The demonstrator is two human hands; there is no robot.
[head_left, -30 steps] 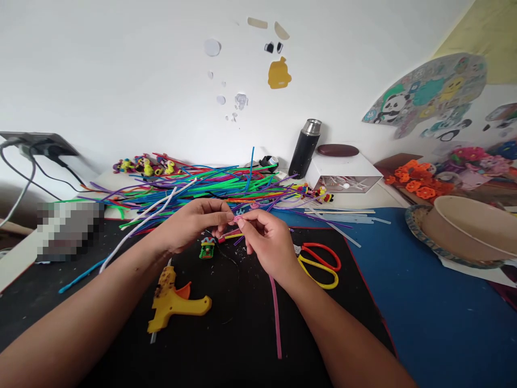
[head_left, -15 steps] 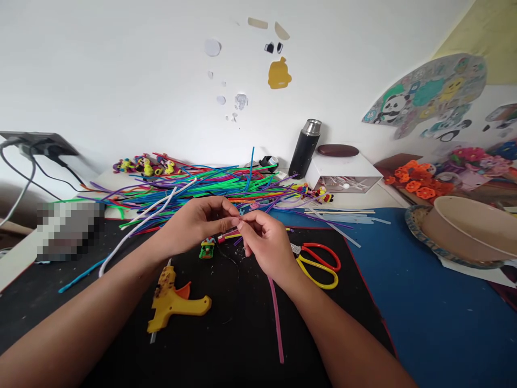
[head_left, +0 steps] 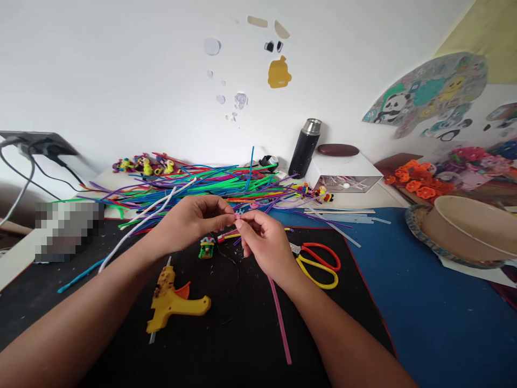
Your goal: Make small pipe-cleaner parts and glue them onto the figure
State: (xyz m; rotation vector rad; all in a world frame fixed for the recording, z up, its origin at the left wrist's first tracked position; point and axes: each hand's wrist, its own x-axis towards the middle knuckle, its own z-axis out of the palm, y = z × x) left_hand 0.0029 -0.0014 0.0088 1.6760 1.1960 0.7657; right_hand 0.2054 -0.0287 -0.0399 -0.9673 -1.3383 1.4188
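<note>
Fingertips meeting, my left hand [head_left: 208, 218] and my right hand [head_left: 264, 234] pinch a small pink piece between them above the black mat. A pink pipe cleaner [head_left: 279, 323] hangs down from beneath my right hand; its upper part is hidden by that hand. Under my left hand a small green figure [head_left: 206, 248] lies on the mat. Nearer to me is a yellow glue gun [head_left: 177, 304]. Scissors [head_left: 319, 264] with one red and one yellow handle lie right of my right hand.
A pile of coloured pipe cleaners [head_left: 226, 183] spreads behind the hands. Further right stand a black thermos [head_left: 305, 150], a white box [head_left: 351, 166] and a beige bowl [head_left: 472, 226]. Cables hang from a power socket [head_left: 40, 143] at left.
My left hand has shifted slightly left, and a bit of pink now shows between the fingertips. The lower end of the pink pipe cleaner has swung a little to the right.
</note>
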